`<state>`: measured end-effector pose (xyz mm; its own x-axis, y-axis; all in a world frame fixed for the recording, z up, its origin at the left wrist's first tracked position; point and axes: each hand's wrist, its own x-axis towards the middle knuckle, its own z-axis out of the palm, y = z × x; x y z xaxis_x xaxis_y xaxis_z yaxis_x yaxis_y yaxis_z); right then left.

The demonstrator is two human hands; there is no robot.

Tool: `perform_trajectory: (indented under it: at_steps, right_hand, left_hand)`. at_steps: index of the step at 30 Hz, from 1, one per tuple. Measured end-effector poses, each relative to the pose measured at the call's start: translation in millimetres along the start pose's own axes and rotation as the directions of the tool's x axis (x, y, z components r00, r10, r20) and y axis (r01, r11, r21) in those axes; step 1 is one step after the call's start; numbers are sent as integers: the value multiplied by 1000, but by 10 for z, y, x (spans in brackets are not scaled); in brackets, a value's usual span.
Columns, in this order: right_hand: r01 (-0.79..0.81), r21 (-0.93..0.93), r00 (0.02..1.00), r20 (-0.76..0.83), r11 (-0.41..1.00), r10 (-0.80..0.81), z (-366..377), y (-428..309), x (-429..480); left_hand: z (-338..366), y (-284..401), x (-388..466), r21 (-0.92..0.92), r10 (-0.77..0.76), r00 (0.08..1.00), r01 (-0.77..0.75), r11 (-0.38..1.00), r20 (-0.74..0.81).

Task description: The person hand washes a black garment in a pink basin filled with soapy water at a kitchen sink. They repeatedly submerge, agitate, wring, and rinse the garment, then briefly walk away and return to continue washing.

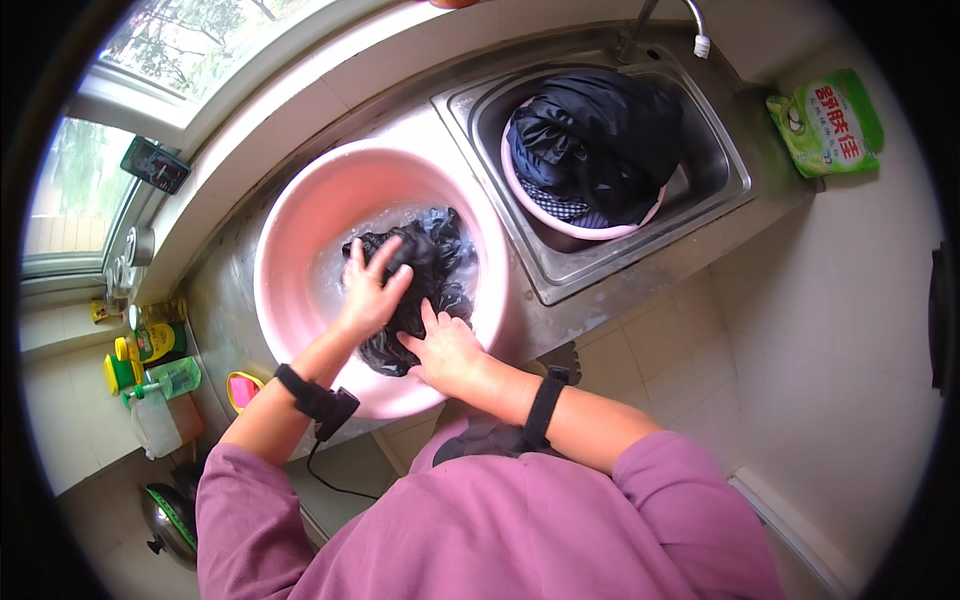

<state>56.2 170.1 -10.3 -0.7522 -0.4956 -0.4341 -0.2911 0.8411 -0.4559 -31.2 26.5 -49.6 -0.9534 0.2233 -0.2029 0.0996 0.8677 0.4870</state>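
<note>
A large pink plastic basin [289, 225] stands on the metal counter, with soapy water and wet dark clothing [420, 262] in it. My left hand [373, 289] is over the left part of the cloth, fingers spread and nothing gripped; whether it touches the cloth is hard to tell. At the near side of the bundle, my right hand [450, 349] rests palm down with its fingers apart, fingertips against the fabric. Parts of the clothing are hidden beneath both hands.
Right of the basin, a stainless steel sink [712, 169] holds a smaller pink basin [517, 180] heaped with dark clothes [600, 127]. A faucet [697, 30] rises behind it. A green detergent bag [829, 124] is at the far right. Several bottles [157, 341] and a pink soap bar [242, 391] are left.
</note>
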Motion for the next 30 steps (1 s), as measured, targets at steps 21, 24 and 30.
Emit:
perform_trajectory:
  at_steps: [21, 24, 30]
  right_hand:
    - [-80, 47, 977, 204, 996, 69, 204, 90, 464]
    - [56, -116, 931, 365, 992, -9, 216, 96, 510]
    - [-45, -47, 930, 362, 998, 59, 290, 106, 562]
  left_hand:
    - [-123, 4, 8, 43, -122, 963, 115, 992, 241]
    - [256, 47, 195, 358, -178, 974, 118, 926, 140]
    - [84, -387, 1216, 522, -201, 974, 117, 845, 108]
